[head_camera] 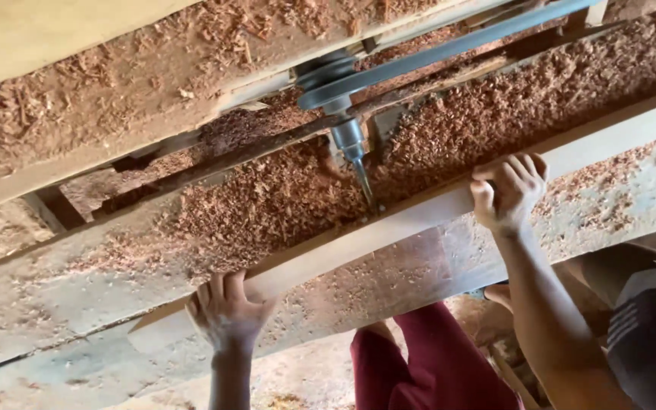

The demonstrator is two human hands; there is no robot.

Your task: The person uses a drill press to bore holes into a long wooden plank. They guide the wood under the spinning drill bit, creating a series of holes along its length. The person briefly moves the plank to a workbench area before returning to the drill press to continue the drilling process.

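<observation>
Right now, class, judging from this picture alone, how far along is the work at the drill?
Done: thick reddish wood shavings cover the bench, so plenty of cutting has happened. In hand: the left hand and right hand grip a long wooden strip against the belt-driven drill bit, whose tip meets its edge. Left: how deep the bit sits cannot be seen, and no finished holes show on the strip.

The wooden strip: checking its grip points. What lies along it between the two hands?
In the head view, only bare wooden strip spans from left hand to right hand; the drill bit meets its far edge midway.
</observation>
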